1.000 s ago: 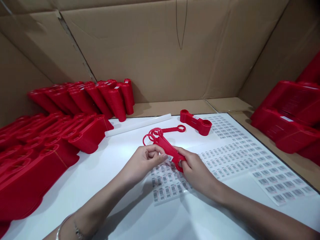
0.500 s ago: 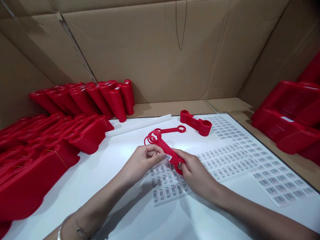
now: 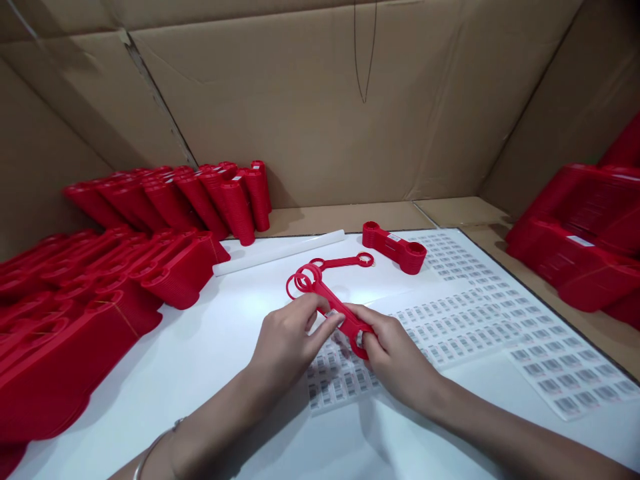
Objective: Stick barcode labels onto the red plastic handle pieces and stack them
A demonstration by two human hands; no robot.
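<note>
Both hands grip a red ribbed plastic bar (image 3: 338, 312) with a small white label near its middle. My left hand (image 3: 289, 343) holds it from the near side, fingertips over the label area. My right hand (image 3: 390, 357) pinches its lower end, where a thumb covers part of the hole. Several red plastic rings (image 3: 303, 280) sit at the bar's far end, and a thin red strap with a ring (image 3: 344, 263) stretches away from them. Just beyond lies a separate labelled red bar (image 3: 395, 248).
Sheets of barcode stickers (image 3: 565, 373) cover the white table (image 3: 200, 407) under and right of my hands. A white plastic rod (image 3: 279, 253) lies at the back. Stacked red plastic pieces (image 3: 180, 273) fill the left, and more (image 3: 585, 267) sit right, against cardboard walls (image 3: 300, 100).
My left hand has turned and shifted right along the red bar, its fingers now over the label. The bar's lower end has dropped slightly. The view has shifted a little.
</note>
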